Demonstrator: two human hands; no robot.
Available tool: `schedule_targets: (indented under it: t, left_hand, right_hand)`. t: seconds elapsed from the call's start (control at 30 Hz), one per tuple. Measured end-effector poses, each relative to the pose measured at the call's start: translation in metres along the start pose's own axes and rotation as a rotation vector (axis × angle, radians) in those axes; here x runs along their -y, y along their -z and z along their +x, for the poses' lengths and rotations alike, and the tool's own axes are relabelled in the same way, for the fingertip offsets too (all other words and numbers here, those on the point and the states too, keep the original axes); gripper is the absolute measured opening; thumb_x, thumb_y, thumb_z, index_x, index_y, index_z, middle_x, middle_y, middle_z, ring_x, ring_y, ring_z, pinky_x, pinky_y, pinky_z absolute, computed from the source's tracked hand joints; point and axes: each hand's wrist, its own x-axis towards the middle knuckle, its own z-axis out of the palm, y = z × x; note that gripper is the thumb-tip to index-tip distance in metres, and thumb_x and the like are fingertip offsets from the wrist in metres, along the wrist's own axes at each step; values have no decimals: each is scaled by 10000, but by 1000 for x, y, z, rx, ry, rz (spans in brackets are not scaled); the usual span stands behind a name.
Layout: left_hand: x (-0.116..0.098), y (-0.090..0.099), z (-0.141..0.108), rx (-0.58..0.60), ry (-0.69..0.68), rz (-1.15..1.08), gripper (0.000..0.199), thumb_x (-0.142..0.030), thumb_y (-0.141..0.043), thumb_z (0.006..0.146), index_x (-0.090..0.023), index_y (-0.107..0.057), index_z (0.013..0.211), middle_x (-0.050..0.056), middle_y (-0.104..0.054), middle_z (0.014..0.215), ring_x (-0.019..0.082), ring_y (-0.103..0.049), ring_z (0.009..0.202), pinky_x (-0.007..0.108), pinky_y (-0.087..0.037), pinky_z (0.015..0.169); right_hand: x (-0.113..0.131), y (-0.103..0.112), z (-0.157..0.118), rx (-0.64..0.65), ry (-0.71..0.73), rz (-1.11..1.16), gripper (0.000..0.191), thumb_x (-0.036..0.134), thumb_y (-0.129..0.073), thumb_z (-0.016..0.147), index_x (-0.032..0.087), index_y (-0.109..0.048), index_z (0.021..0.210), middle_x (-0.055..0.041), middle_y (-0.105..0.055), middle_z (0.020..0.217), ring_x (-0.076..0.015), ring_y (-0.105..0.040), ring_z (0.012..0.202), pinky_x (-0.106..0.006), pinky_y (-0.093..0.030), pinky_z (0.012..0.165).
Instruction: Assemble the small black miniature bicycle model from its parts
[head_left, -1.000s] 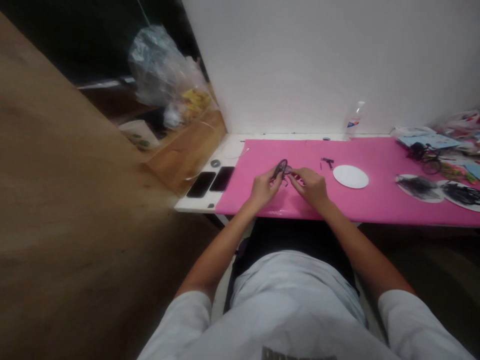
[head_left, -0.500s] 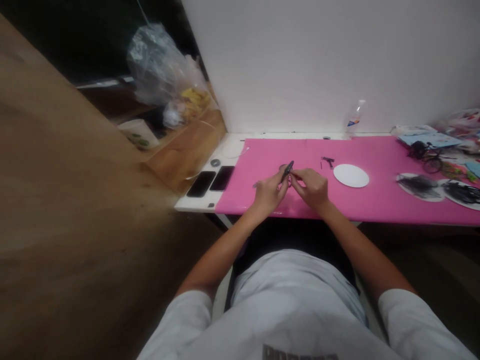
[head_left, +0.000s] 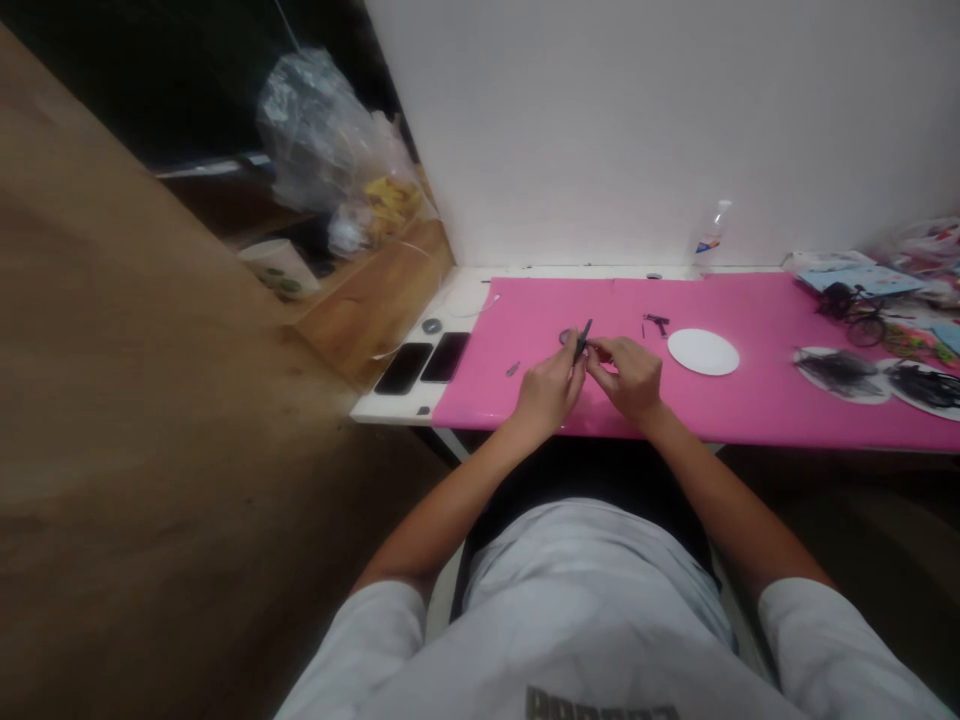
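small dark part pinched between left hand and right hand, both closed on it, above pink mat; shape too small to identify. right-edge items cut off: paper plates holding dark tangled pieces, unclear. white disc bare. clear bag, contents blurred.

The person is wearing a light grey short-sleeved shirt filling the lower middle of the frame, dark print showing at the bottom edge, sleeves ending above the elbows, forearms and hands bare, dark trousers beneath.
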Motion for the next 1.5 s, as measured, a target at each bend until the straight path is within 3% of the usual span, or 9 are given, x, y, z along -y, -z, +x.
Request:
schedule_targets:
  t: [0.1, 0.33, 0.6, 0.83, 1.2, 1.37, 1.5]
  left_hand:
    - [-1, 2, 1, 21, -12, -9, 548, -346, -432, 1104, -138, -428, 1611, 174, -772, 1170, 222, -752, 881, 291, -558, 815]
    - [-9, 7, 2, 52, 40, -54, 549, -337, -444, 1096, -134, -436, 1606, 105, -773, 931, 210, -728, 755, 299, -557, 800]
    - [-6, 7, 2, 49, 31, -54, 550, -315, -471, 1090, -152, -434, 1614, 104, -781, 951, 208, -739, 772, 286, -556, 788]
    - [-6, 6, 2, 49, 28, -32, 559, -321, -468, 1093, -171, -409, 1628, 138, -785, 1095, 206, -746, 794, 292, -564, 804]
    - [0, 1, 1, 59, 43, 31, 569, -329, -470, 1099, -148, -391, 1633, 116, -784, 952, 204, -734, 753, 268, -536, 750]
    - [3, -1, 2, 43, 57, -38, 566, -327, -483, 1090, -144, -415, 1620, 138, -791, 1038, 204, -735, 769, 270, -538, 754]
    - [5, 1, 5, 24, 111, -206, 518, -323, -501, 1082, -185, -482, 1580, 116, -790, 1088, 205, -748, 835, 269, -544, 780]
  right_hand:
    - [-1, -1, 0, 10, -21, 42, 203, 297, -543, 1092, 222, -731, 1093, -46, -759, 829, -198, -709, 731, -343, -555, 689]
    - [-6, 3, 5, 55, 45, 22, 211, 304, -540, 1103, 208, -726, 1075, -52, -762, 832, -194, -705, 729, -323, -526, 676]
    - [-4, 1, 6, 57, 1, 72, 238, 323, -517, 1109, 200, -716, 1069, -54, -767, 838, -180, -706, 691, -306, -533, 640]
    - [-4, -1, 4, 64, -81, 141, 228, 343, -532, 1093, 197, -707, 1082, -52, -757, 831, -177, -705, 687, -299, -551, 665]
    - [0, -8, 0, 45, -198, 245, 226, 368, -565, 1061, 200, -710, 1101, -54, -751, 844, -188, -697, 706, -310, -568, 651]
    - [3, -9, 0, 38, -247, 293, 229, 383, -572, 1066, 214, -718, 1120, -55, -756, 870, -193, -702, 713, -324, -573, 647]
    - [0, -6, 4, 71, -200, 327, 224, 361, -562, 1077, 209, -719, 1125, -66, -761, 927, -187, -703, 731, -314, -567, 654]
